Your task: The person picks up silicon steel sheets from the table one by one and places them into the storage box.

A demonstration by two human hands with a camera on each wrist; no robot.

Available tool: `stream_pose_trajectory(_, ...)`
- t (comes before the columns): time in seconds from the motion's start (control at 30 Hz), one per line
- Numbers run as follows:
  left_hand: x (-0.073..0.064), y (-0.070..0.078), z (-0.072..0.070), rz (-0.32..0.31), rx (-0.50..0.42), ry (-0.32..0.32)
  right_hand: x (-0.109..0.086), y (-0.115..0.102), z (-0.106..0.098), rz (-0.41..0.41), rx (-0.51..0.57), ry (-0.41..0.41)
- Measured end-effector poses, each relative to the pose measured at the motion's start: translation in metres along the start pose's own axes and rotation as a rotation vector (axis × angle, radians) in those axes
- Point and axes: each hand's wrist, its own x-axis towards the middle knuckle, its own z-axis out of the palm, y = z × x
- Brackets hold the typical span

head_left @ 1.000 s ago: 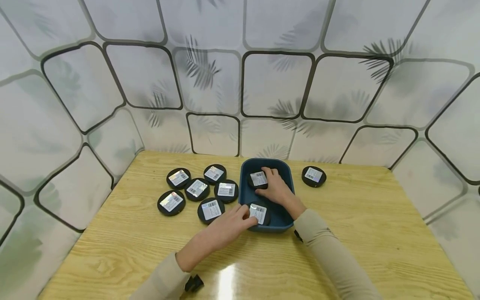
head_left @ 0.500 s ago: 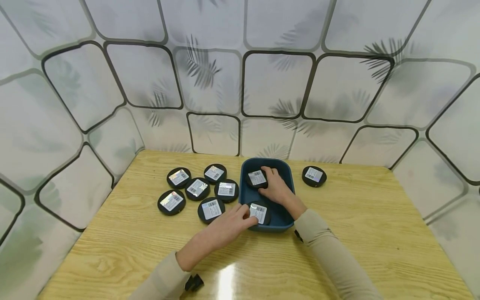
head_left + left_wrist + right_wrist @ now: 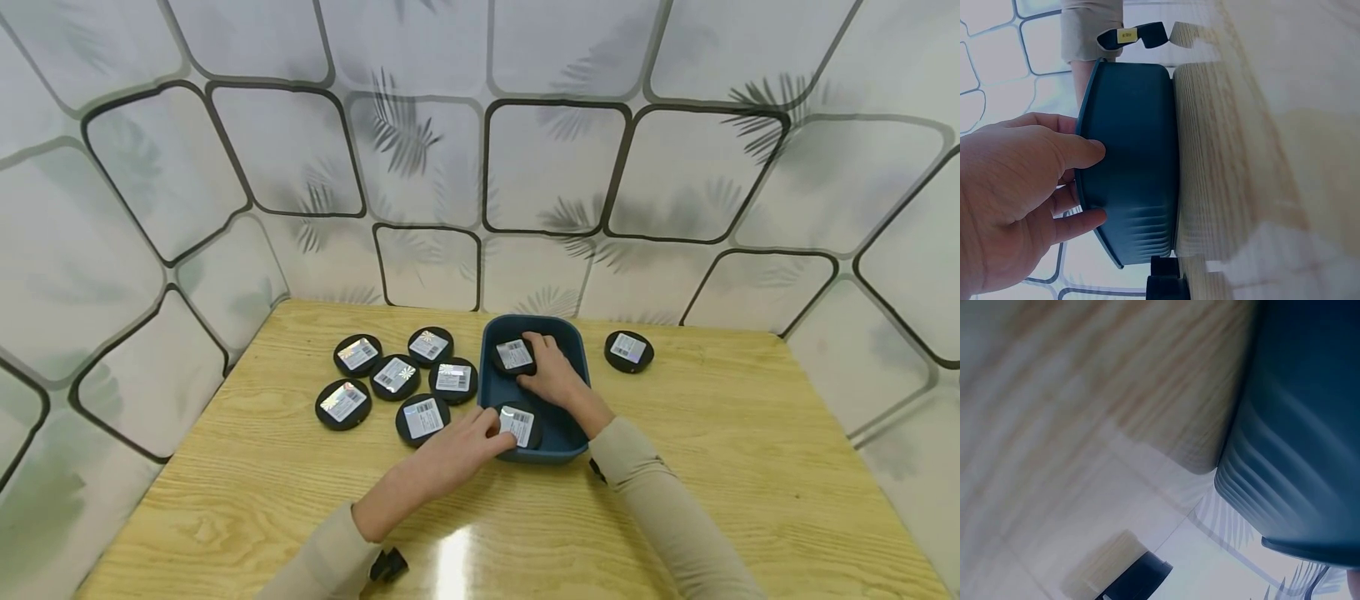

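Note:
A dark blue plastic bin point(image 3: 572, 337) holds two flat black discs with white barcode labels. My right hand point(image 3: 553, 375) reaches inside and pinches the far disc point(image 3: 514, 355) by its right edge. At the near left corner of the bin, my left hand point(image 3: 453, 450) grips the rim, overlapping the near disc point(image 3: 519, 427) in the head view. The left wrist view shows the thumb point(image 3: 1088, 151) against the outer wall, with other fingers partly hidden behind the rim. Only a sliver of my right hand point(image 3: 1354, 584) appears in the right wrist view.
Several similar labelled discs, among them a front one point(image 3: 422, 419), lie on the wooden table point(image 3: 735, 450) left of the bin. A single disc point(image 3: 628, 351) lies to its right. A patterned curtain point(image 3: 555, 167) stands behind and around the table.
The far disc in the bin has shifted very slightly left, and my right thumb has moved a little to the right. My left hand and the loose discs stay put.

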Motion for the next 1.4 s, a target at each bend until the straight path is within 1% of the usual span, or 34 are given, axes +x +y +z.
stream_pose_trajectory(0.23,0.0012,-0.0002,0.0007,0.009,0.027,0.022,0.0007,0.0006,-0.0019,0.001,-0.004,-0.006)
stream_pose_trajectory(0.5,0.002,-0.0005,-0.0011,-0.005,0.004,-0.01,0.0019,0.0017,-0.0024,-0.007,-0.01,-0.008)
stream_pose_trajectory(0.73,0.0018,-0.0006,-0.0023,-0.003,0.002,0.006,0.0024,0.0008,-0.0034,-0.003,-0.009,-0.016)
stream_pose_trajectory(0.9,0.0019,-0.0013,-0.0014,-0.001,0.005,0.013,0.004,0.0012,-0.0022,-0.008,-0.012,-0.008)
stream_pose_trajectory(1.17,0.0006,-0.0026,0.0011,0.015,0.015,0.017,0.0028,0.0007,-0.0003,-0.006,0.007,-0.015)
stream_pose_trajectory(1.4,0.0005,-0.0015,0.0012,0.016,0.007,0.019,0.0003,0.0014,-0.002,-0.013,0.027,-0.011)
